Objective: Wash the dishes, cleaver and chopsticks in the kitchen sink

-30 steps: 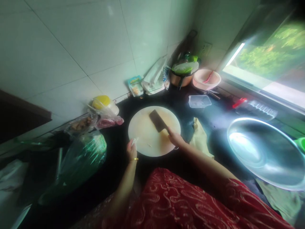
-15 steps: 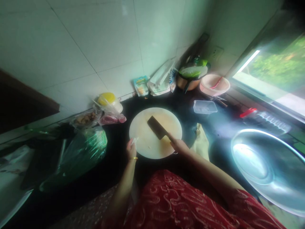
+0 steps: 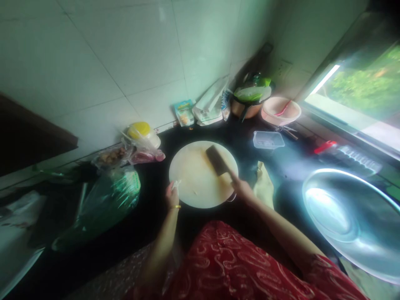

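Observation:
A round white cutting board (image 3: 193,166) lies on the dark counter in front of me. My right hand (image 3: 241,189) is wrapped round the handle of a cleaver (image 3: 216,160); its dark, motion-blurred blade is over the right part of the board. My left hand (image 3: 171,196), with a gold band at the wrist, is closed at the board's left edge. A crumpled whitish piece, like tissue or thin plastic (image 3: 176,183), sticks out of its fingers. One tiny pale scrap (image 3: 195,192) rests on the board near its front.
Right of the board are a pale cloth (image 3: 263,185), a clear plastic tub (image 3: 268,140) and a large metal basin (image 3: 350,246). On the left lie bagged meat (image 3: 145,156) and a green plastic bag (image 3: 109,204). A pink basket (image 3: 281,111) and a pot (image 3: 245,109) stand at the back.
My right hand has moved the cleaver to the right across the board, and the blade now stands steeper in view. The left hand has stayed at the board's left edge.

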A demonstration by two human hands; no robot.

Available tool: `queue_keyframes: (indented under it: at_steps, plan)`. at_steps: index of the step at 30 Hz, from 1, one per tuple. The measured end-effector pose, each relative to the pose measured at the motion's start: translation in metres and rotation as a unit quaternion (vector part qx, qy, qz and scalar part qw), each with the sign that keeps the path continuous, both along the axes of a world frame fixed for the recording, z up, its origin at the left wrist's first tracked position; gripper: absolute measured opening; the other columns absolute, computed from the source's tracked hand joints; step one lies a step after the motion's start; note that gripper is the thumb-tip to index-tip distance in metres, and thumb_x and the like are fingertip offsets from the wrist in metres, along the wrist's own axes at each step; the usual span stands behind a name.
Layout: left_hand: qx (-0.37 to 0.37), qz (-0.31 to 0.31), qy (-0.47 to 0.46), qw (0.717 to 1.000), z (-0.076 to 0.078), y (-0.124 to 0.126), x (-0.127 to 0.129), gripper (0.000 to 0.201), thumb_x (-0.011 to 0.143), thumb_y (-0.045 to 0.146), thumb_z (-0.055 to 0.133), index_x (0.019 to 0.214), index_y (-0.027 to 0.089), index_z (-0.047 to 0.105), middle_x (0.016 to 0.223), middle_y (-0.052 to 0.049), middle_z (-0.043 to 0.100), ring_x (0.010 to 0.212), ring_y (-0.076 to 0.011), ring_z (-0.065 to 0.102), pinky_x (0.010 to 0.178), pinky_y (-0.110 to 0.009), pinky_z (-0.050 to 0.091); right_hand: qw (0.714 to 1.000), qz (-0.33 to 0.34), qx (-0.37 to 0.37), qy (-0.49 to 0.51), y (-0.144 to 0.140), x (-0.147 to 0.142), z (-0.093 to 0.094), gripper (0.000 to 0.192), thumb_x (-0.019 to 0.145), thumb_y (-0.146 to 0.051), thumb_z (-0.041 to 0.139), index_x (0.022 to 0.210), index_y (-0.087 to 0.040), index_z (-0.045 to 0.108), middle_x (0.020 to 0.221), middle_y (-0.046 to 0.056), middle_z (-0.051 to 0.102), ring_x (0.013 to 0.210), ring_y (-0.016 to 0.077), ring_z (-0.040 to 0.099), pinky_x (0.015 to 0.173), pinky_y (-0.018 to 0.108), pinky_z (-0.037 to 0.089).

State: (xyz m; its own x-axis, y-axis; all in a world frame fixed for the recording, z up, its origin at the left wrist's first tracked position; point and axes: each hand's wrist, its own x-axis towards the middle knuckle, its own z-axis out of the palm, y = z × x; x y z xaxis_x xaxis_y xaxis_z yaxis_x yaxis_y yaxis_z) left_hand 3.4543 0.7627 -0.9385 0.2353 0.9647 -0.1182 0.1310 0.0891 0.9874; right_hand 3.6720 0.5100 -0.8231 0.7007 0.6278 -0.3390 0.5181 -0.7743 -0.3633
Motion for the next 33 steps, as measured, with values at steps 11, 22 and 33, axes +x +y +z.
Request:
queue_keyframes:
  at_steps: [11, 22, 33]
  plan:
    - [-0.004, 0.039, 0.003, 0.999, 0.008, -0.008, 0.005, 0.033, 0.077, 0.015, 0.056, 0.107, 0.018, 0.067, 0.119, -0.009, 0.061, 0.114, -0.0206, 0.057, 0.100, -0.031, 0.043, 0.985, 0.170, 0.008, 0.008, 0.068, 0.002, 0.004, 0.067, 0.090, -0.024, 0.043, 0.152, -0.021, 0.019, 0.113, 0.011, 0.067, 0.098, 0.0244, 0.064, 0.083, 0.030, 0.048]
    - [0.024, 0.048, 0.017, 0.998, 0.014, -0.016, 0.006, 0.035, 0.079, 0.010, 0.052, 0.110, 0.014, 0.066, 0.119, -0.010, 0.062, 0.114, -0.0208, 0.057, 0.101, -0.031, 0.043, 0.979, 0.195, 0.000, -0.056, 0.104, 0.068, 0.008, 0.065, 0.090, -0.023, 0.043, 0.151, -0.019, 0.022, 0.107, 0.012, 0.068, 0.088, 0.0228, 0.065, 0.077, 0.028, 0.048]
    - [0.039, 0.025, 0.064, 0.997, 0.026, -0.005, 0.009, 0.036, 0.081, 0.012, 0.051, 0.114, 0.014, 0.065, 0.120, -0.011, 0.061, 0.115, -0.0217, 0.056, 0.101, -0.031, 0.043, 0.987, 0.150, 0.037, -0.038, -0.020, 0.053, 0.003, 0.060, 0.089, -0.030, 0.045, 0.147, -0.019, 0.035, 0.096, 0.009, 0.071, 0.077, 0.0208, 0.067, 0.072, 0.027, 0.050]
